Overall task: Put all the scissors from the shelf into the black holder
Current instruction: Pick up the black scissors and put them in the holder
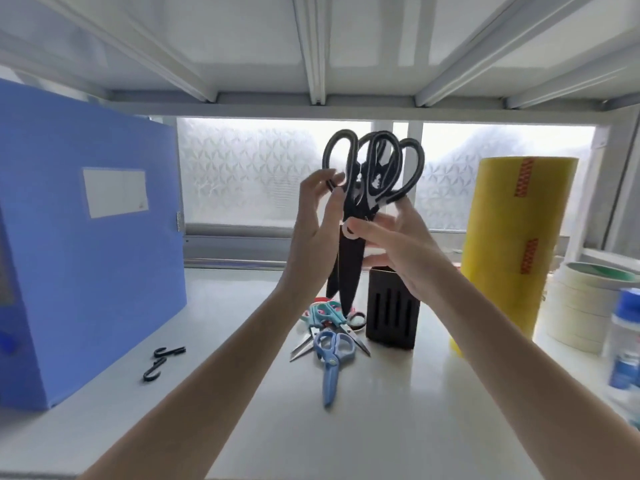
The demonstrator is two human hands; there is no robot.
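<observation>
Both hands hold black scissors [349, 258] upright above the shelf, handles up and dark blades pointing down. My left hand [317, 216] pinches the left handle loop. My right hand [394, 244] grips the bundle near the pivot, where a second black-handled pair [384, 168] overlaps the first. The black slotted holder [393, 311] stands on the shelf just below my right hand. Left of it lie a blue-handled pair of scissors [332, 358], a teal-handled pair [323, 315] and a pair with bare metal blades [308, 344] in a loose pile.
A large blue file box [86, 237] stands at the left, with two black hooks [162, 362] beside it. A tall yellow tape stack [512, 244], cream tape rolls [581, 306] and a blue-capped bottle [627, 341] crowd the right. A shelf board [311, 46] hangs close overhead.
</observation>
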